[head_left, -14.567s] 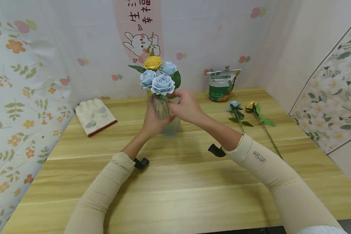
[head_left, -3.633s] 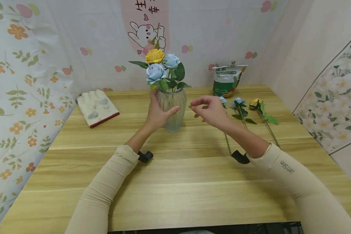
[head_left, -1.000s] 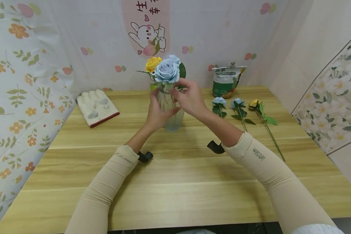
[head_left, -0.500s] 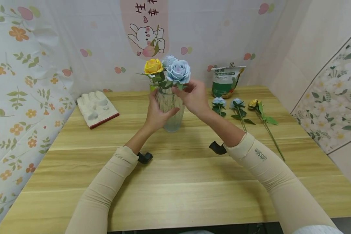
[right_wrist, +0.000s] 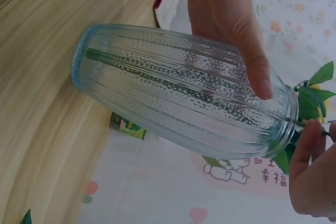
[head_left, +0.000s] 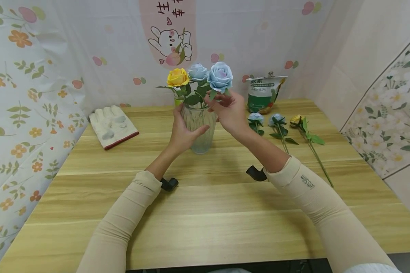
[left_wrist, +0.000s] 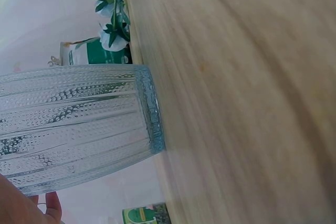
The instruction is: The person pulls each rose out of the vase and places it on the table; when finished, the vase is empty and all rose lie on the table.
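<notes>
A ribbed clear glass vase (head_left: 200, 134) stands on the wooden table. My left hand (head_left: 185, 131) holds its left side, thumb across the front in the right wrist view. Above the mouth, my right hand (head_left: 230, 113) pinches the stem of a large blue rose (head_left: 220, 77) just under its head. A smaller blue rose (head_left: 197, 72) and a yellow rose (head_left: 178, 77) stand to its left, also in the vase. Green stems (right_wrist: 152, 77) show through the glass in the right wrist view. The left wrist view shows the vase's base resting on the table.
Two blue roses (head_left: 256, 118) and a yellow rose (head_left: 296, 121) lie at the right. Behind them stands a green and white pouch (head_left: 263, 94). A white work glove (head_left: 113, 127) lies at the left. A small green container (left_wrist: 139, 214) is behind the vase.
A blue rose left the vase and lay on the table by 3.6 seconds ago. Over the last second, my right hand shifted the large blue rose rightward, away from the yellow one.
</notes>
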`<state>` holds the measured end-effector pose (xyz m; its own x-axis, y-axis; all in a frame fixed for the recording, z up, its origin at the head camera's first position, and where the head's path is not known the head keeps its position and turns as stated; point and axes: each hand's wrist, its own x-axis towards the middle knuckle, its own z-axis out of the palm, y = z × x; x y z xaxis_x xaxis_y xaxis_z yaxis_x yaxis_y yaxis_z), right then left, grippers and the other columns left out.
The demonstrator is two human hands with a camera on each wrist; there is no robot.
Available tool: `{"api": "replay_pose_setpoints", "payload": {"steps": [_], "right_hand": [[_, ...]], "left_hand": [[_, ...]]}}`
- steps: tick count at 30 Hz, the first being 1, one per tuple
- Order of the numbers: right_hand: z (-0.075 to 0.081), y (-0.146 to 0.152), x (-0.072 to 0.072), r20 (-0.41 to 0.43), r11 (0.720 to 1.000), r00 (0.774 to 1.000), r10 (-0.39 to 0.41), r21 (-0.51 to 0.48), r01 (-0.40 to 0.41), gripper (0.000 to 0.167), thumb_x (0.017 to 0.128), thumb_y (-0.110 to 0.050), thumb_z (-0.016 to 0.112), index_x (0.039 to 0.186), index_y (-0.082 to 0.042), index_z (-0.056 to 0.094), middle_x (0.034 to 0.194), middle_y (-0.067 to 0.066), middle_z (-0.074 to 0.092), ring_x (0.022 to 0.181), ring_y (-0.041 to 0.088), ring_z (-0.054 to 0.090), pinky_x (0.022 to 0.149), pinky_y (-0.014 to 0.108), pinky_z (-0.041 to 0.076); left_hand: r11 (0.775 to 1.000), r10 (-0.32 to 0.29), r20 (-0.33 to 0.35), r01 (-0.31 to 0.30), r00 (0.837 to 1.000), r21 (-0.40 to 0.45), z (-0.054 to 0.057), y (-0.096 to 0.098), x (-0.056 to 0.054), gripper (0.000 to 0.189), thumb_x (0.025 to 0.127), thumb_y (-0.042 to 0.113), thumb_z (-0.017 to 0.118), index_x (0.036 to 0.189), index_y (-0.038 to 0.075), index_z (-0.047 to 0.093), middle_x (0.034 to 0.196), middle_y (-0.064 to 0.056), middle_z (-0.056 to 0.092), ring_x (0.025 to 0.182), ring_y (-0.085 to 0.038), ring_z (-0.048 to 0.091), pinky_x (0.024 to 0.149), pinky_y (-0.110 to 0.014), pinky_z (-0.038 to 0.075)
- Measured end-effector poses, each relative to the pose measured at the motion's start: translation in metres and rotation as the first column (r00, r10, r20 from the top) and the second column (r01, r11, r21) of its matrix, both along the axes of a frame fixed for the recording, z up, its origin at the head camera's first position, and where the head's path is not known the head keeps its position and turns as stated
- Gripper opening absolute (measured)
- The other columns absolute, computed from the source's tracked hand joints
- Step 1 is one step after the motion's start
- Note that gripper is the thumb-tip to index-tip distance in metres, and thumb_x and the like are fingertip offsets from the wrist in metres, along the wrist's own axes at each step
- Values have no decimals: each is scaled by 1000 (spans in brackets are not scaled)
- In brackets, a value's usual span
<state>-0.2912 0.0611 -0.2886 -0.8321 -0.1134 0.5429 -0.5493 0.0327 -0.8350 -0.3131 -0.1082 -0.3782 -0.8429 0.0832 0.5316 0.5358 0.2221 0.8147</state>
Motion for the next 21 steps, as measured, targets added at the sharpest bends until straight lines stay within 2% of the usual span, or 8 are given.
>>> {"api": "replay_pose_setpoints", "payload": {"steps": [2,5,8,11,14,17,21], "right_hand": [[1,1,1,-27,1000,1000,-5,-14,4,21,94,-10,68,110,4,65,85,1,69,67,16,64,45,25,46],[2,2,2,-75,1000,997,-11,-29,9,19,94,-7,68,109,5,63,87,2,69,66,14,63,45,26,46],[1,2,2,-78,999,997,-14,-39,11,16,93,-6,68,106,2,63,83,-1,64,68,18,64,45,26,46],[-2,3,1,-47,999,999,-16,-40,14,13,94,-7,68,102,0,62,84,-1,64,76,26,66,45,25,45],[-4,4,-1,-51,1000,999,3,-25,-4,11,95,-6,65,102,2,61,90,8,69,79,33,65,45,26,47],[-7,5,-3,-63,1000,998,24,14,-23,13,97,-7,62,104,4,59,98,19,71,78,30,65,46,26,49],[-7,5,-5,-36,998,998,45,41,-43,14,99,-10,60,105,3,58,105,20,71,77,21,66,47,26,50]], "left_hand": [[1000,-8,0,8,1000,-1,4,0,3,96,81,12,82,148,7,14,150,-13,35,136,-23,38,113,-36,29],[1000,-11,12,11,1000,-11,17,2,16,94,81,8,80,147,1,13,151,-17,33,138,-26,36,114,-37,28],[1000,-13,21,13,1000,-15,29,3,30,91,82,5,78,146,-3,14,150,-21,33,137,-30,36,114,-38,28],[1000,-25,13,25,1000,-5,29,3,29,91,82,4,78,146,-3,14,149,-21,33,136,-30,37,113,-38,29],[999,-33,4,33,999,-1,29,4,29,91,81,3,78,146,-4,14,148,-22,33,135,-31,37,113,-40,29],[1000,-28,5,28,1000,-8,30,4,30,91,82,3,78,146,-4,14,148,-22,33,136,-31,37,113,-40,28],[1000,-16,10,16,1000,-19,31,4,32,91,82,3,77,146,-5,13,149,-23,33,136,-31,36,113,-40,28]]}}
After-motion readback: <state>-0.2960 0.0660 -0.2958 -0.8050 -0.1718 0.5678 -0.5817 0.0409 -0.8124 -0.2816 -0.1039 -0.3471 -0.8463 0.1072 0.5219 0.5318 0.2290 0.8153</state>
